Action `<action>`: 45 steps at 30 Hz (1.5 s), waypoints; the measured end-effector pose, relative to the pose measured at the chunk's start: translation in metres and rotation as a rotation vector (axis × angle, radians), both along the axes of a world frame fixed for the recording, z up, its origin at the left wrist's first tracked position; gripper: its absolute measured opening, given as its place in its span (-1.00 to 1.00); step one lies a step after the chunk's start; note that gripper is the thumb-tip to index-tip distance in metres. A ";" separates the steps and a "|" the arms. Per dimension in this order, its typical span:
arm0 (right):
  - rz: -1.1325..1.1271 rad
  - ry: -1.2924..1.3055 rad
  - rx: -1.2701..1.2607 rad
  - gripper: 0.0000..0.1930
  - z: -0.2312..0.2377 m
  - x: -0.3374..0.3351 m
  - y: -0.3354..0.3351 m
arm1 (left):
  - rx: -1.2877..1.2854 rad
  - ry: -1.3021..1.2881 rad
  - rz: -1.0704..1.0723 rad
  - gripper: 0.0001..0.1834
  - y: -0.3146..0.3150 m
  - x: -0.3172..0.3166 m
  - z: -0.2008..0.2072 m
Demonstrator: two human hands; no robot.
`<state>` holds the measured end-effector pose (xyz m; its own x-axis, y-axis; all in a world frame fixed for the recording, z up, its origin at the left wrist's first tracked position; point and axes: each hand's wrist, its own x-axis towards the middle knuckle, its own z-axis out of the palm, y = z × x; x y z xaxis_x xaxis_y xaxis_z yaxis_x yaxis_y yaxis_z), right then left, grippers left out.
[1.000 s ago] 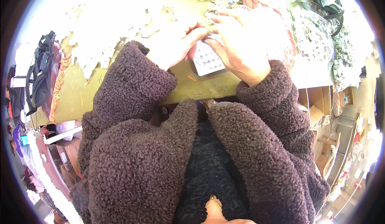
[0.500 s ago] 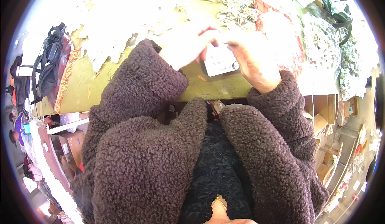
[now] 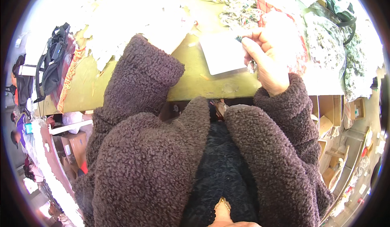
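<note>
My right hand (image 3: 266,62) is over the yellow-green table (image 3: 191,84), fingers curled and pinched on the right edge of a white card (image 3: 221,56). The card sits just above the table's near edge. A small shiny piece (image 3: 252,66) shows at the palm. My left sleeve (image 3: 142,76) reaches up over the table toward a glare-washed white heap (image 3: 122,19). The left hand itself is lost past the cuff in the glare.
Clear bags of small greenish pieces (image 3: 325,40) and a red patterned cloth (image 3: 300,44) lie at the right. A black bag (image 3: 53,64) hangs at the table's left end. Cardboard boxes (image 3: 325,121) stand under the table at the right and more at the lower left (image 3: 73,143).
Both hands were together on the white card. The left hand has since left it and gone up and left into the glare, while the right hand keeps the card.
</note>
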<state>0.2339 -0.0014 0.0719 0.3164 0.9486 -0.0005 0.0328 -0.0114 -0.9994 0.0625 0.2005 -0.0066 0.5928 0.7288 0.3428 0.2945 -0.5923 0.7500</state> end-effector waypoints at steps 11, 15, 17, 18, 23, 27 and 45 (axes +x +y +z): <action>-0.063 0.613 0.112 -0.91 -0.008 -0.026 0.018 | -1.067 -0.560 -0.463 -0.73 -0.074 0.021 0.043; -0.102 0.511 0.089 -0.91 -0.009 -0.030 0.021 | -0.934 -0.369 -0.311 -0.70 -0.071 0.017 0.044; -0.120 0.425 0.088 -0.89 -0.009 -0.030 0.022 | -0.858 -0.297 -0.333 -0.69 -0.069 0.015 0.043; -0.126 0.376 0.096 -0.88 -0.009 -0.031 0.022 | -0.884 -0.318 -0.340 -0.69 -0.069 0.014 0.043; -0.073 0.297 0.109 -0.86 -0.010 -0.033 0.021 | -0.894 -0.420 -0.406 -0.68 -0.074 0.014 0.042; -0.073 0.462 0.090 -0.89 -0.009 -0.032 0.019 | -0.945 -0.354 -0.418 -0.71 -0.071 0.013 0.044; 0.041 0.556 0.066 -0.88 -0.005 -0.023 0.014 | -0.855 -0.302 -0.427 -0.78 -0.076 0.012 0.048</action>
